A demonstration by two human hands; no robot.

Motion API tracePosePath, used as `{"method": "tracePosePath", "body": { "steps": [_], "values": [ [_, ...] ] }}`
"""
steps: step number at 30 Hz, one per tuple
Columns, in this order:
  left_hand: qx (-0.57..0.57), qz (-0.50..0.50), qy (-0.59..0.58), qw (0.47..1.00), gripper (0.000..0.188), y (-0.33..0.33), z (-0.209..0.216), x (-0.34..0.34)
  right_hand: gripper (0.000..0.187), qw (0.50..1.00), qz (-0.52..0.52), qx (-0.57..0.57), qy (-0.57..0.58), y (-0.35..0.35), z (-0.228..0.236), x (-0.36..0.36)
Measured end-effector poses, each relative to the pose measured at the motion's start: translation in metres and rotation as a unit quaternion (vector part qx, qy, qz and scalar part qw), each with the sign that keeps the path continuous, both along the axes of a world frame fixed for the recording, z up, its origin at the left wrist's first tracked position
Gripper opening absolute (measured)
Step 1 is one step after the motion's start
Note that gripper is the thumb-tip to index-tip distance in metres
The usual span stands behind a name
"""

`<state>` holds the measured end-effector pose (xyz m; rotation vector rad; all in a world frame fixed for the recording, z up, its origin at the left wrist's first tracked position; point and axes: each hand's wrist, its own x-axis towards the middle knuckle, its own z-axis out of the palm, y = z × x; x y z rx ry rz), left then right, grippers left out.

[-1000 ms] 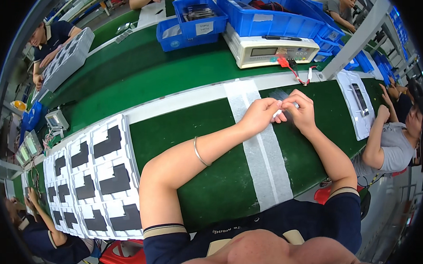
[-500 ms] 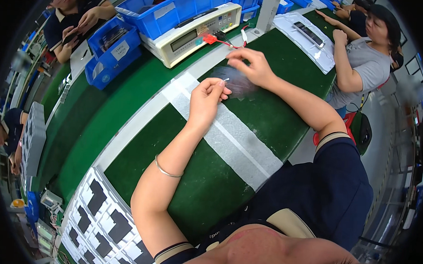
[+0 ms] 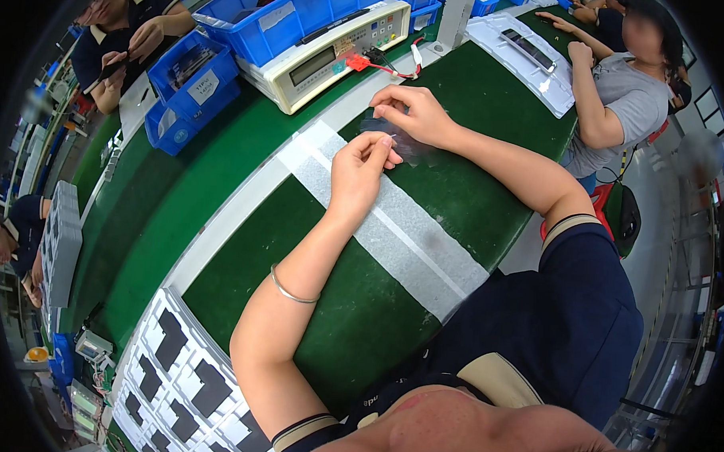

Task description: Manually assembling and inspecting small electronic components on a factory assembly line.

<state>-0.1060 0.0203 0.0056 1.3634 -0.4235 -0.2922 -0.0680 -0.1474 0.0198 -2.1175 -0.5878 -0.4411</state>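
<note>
My left hand (image 3: 356, 172) is closed in a pinch, with a tiny, thin white piece (image 3: 393, 135) poking out from between thumb and forefinger. Just beyond it, my right hand (image 3: 417, 119) is bent with thumb and fingertips drawn together. Whatever lies between those tips, if anything, is too small to make out. Under the right hand is a small pile of clear plastic film pieces (image 3: 411, 151) on the green tabletop (image 3: 475, 174). A grey strip (image 3: 409, 240) with a paler line along it crosses the table below my left hand.
A cream bench meter (image 3: 328, 65) with red and black leads stands beyond my hands, beside blue bins (image 3: 195, 89). White trays with black parts (image 3: 185, 383) are at the lower left. On the right, a phone (image 3: 529, 50) rests on a white tray near a seated person (image 3: 625, 104).
My right hand has moved left and slightly down, and its fingertips have drawn closer to the thumb. My left hand keeps its pinch on the white piece.
</note>
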Motion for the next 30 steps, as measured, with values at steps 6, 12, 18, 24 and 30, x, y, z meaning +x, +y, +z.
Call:
{"method": "tracePosePath", "body": {
  "steps": [6, 12, 18, 24, 30],
  "values": [
    [-0.021, 0.046, 0.022, 0.998, 0.016, 0.005, 0.003, -0.002, 0.018, 0.963, 0.120, 0.186, 0.153, 0.025, -0.001, -0.003],
    [-0.052, 0.054, 0.015, 0.997, 0.020, 0.007, -0.004, 0.009, 0.012, 0.932, 0.232, 0.245, 0.136, 0.028, -0.008, -0.006],
    [-0.001, 0.045, 0.011, 0.999, 0.028, 0.015, -0.003, 0.004, 0.006, 0.958, 0.171, 0.197, 0.116, 0.023, -0.012, -0.010],
    [0.013, 0.011, 0.030, 0.999, 0.030, 0.018, 0.002, 0.005, 0.007, 0.973, 0.136, 0.157, 0.104, 0.022, -0.003, -0.014],
    [0.001, -0.001, 0.033, 0.999, 0.031, 0.017, 0.001, 0.004, 0.008, 0.987, 0.150, 0.032, -0.055, 0.015, 0.009, -0.006]
  ]
}}
